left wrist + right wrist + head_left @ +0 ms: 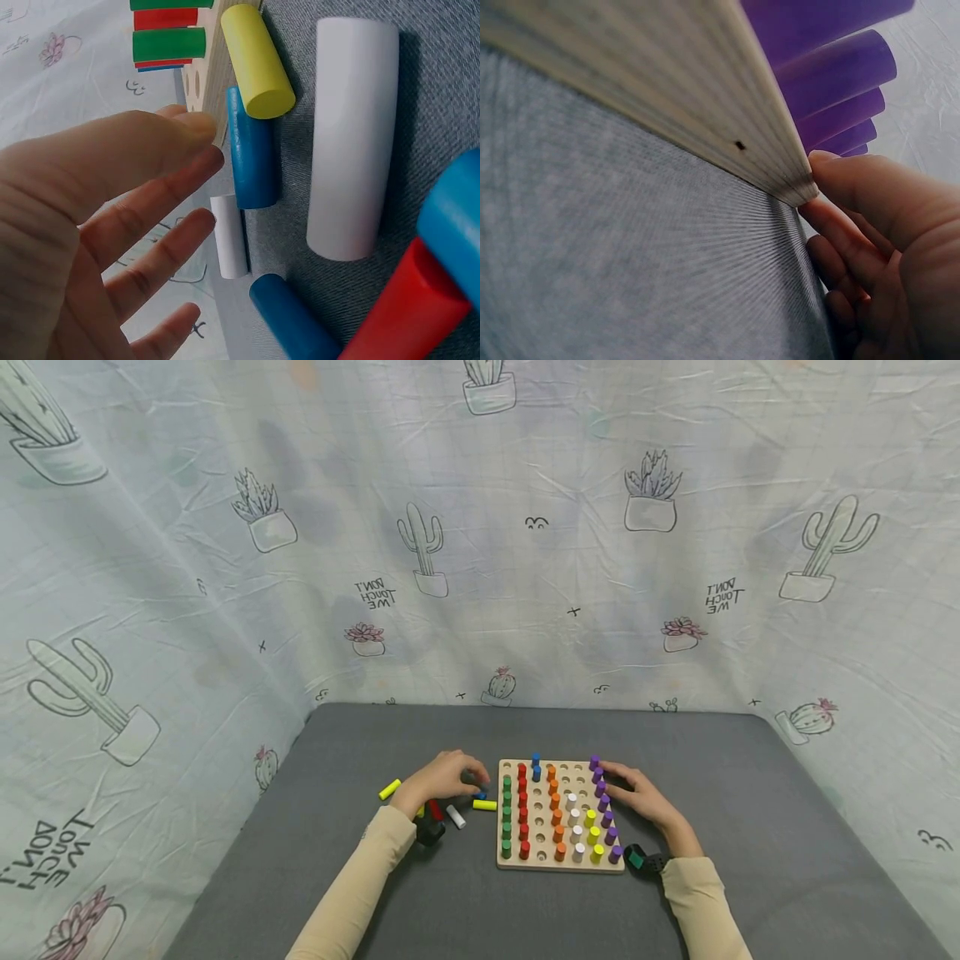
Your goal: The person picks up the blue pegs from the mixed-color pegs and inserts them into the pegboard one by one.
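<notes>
The wooden peg board (561,863) lies on the grey table (750,793), steadied at its right edge by the right hand (643,797), whose straight fingers are pressed against the far corner beside the purple pegs (832,71). The left hand (444,776) is held open, fingers spread, just above the loose pegs left of the board. The blue peg (251,150) nearest the fingertips is best pinched at mid-length. A yellow peg (259,60) touches it, and a white peg (352,139) crowds the approach.
</notes>
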`<move>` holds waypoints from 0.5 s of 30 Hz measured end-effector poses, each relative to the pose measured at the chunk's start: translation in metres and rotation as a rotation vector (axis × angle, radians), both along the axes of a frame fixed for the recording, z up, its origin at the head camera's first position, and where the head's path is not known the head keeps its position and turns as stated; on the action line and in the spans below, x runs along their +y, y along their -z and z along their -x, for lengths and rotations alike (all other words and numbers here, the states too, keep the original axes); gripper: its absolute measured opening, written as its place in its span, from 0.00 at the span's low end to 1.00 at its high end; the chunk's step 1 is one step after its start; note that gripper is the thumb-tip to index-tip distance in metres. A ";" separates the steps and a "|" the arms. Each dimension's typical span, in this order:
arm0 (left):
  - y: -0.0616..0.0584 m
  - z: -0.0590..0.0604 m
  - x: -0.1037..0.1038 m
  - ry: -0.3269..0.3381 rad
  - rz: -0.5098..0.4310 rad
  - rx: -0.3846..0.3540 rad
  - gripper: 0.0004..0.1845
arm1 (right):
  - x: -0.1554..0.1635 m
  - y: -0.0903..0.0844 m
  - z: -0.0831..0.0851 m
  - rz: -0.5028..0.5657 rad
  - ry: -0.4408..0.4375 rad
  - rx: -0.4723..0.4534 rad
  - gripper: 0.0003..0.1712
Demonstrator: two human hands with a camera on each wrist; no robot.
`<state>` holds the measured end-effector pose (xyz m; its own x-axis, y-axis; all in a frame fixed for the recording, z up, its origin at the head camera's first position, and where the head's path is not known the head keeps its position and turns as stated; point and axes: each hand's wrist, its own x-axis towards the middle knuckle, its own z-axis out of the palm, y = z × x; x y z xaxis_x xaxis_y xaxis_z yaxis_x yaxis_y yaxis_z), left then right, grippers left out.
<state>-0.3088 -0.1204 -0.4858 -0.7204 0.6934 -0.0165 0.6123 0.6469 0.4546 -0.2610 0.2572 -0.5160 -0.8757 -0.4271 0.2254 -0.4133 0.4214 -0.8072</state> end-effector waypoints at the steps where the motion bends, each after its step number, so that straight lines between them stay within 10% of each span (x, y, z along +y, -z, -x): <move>1: 0.000 0.000 0.000 -0.002 0.004 -0.005 0.10 | 0.000 0.000 0.000 0.000 0.002 -0.002 0.25; 15: 0.008 0.004 0.004 0.012 0.043 0.020 0.09 | 0.014 0.034 0.019 0.010 0.029 -0.028 0.26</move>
<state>-0.3132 -0.1165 -0.4939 -0.7123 0.7012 -0.0319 0.6292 0.6580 0.4138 -0.2795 0.2714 -0.5503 -0.8938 -0.3990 0.2048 -0.3781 0.4250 -0.8224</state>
